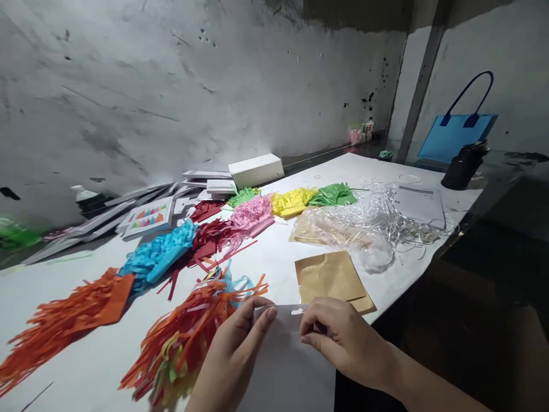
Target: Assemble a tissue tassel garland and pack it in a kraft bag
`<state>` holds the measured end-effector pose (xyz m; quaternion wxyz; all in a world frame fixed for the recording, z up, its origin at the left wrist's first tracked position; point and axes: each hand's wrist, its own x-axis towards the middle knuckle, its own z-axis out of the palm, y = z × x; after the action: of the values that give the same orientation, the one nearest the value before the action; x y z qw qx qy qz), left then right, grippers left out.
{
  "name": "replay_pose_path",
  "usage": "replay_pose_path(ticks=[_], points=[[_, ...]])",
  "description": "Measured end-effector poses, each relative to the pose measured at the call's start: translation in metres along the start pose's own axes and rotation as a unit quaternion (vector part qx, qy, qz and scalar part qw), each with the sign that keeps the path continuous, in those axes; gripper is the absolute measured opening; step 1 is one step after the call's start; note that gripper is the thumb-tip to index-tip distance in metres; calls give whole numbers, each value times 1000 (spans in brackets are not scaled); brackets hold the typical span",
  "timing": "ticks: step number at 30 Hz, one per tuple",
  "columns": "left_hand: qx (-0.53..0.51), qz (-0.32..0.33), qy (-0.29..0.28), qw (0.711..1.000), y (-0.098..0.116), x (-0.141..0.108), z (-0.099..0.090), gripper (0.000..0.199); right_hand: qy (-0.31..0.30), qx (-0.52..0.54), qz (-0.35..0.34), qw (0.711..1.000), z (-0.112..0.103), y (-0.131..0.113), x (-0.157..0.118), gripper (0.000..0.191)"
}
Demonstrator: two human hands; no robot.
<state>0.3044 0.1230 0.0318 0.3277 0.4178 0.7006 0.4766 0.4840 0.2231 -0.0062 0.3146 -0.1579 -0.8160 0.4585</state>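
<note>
At the bottom centre, a clear plastic bag [285, 323] with a hang hole at its top edge is held between both hands. My left hand [242, 349] pinches its left corner between thumb and fingers. Closed at the right end of the same edge is my right hand [343, 337]. Just beyond the hands lie brown paper pieces [330, 274]. A mixed bundle of orange, red and yellow tissue fringe [184, 337] rests left of my left hand.
Orange [98, 303], blue [158, 254], pink [253, 214], yellow [294, 201] and green [332, 194] fringes run across the white-covered table. White string [377, 206] lies at right, near a black container [463, 166]. White boxes [257, 169] stand by the wall.
</note>
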Motion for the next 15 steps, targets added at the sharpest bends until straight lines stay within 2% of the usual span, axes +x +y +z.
replay_pose_path(ticks=[9,15], points=[[-26,-3,-17,1000,0,-4,-9,39,13,-52,-3,999,13,-7,2,19],[-47,-8,-24,999,-3,-5,-14,39,35,-104,-31,993,27,-8,4,18]])
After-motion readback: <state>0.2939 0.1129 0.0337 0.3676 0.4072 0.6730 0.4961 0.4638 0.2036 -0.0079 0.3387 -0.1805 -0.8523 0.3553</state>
